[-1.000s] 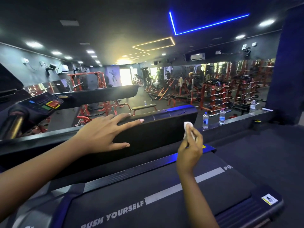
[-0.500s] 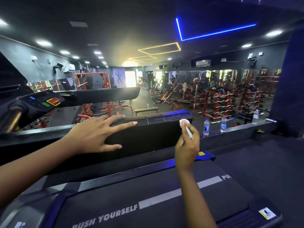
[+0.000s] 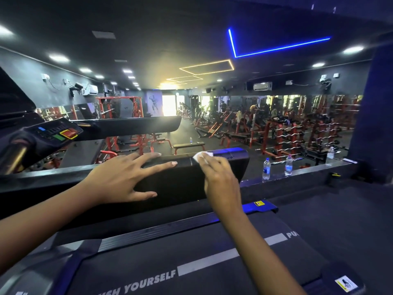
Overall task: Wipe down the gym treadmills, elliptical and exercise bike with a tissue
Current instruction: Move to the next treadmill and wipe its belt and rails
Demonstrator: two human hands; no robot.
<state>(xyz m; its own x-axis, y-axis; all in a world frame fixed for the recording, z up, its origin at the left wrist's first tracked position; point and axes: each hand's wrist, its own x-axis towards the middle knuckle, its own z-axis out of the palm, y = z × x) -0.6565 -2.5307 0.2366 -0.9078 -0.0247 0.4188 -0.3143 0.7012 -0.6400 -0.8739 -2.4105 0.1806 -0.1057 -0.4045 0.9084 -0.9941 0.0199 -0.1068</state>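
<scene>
On the top edge of the treadmill's motor cover [image 3: 180,184], toward its right end, sits the tissue [image 3: 203,156] — a small white wad that my right hand [image 3: 219,179] grips with bent fingers and presses down. My left hand [image 3: 121,179] rests flat on the cover's left half, fingers straight and spread, holding nothing. My worry: the wad is small, so it may slide out or shred at the cover's seam, leaving bare fingers rubbing. The wad shows no long axis; the cover runs left to right — I'd wipe along that.

The dark ledge [image 3: 308,171] carries three upright water bottles [image 3: 288,166] and, seemingly, a small pale item [image 3: 349,160].
</scene>
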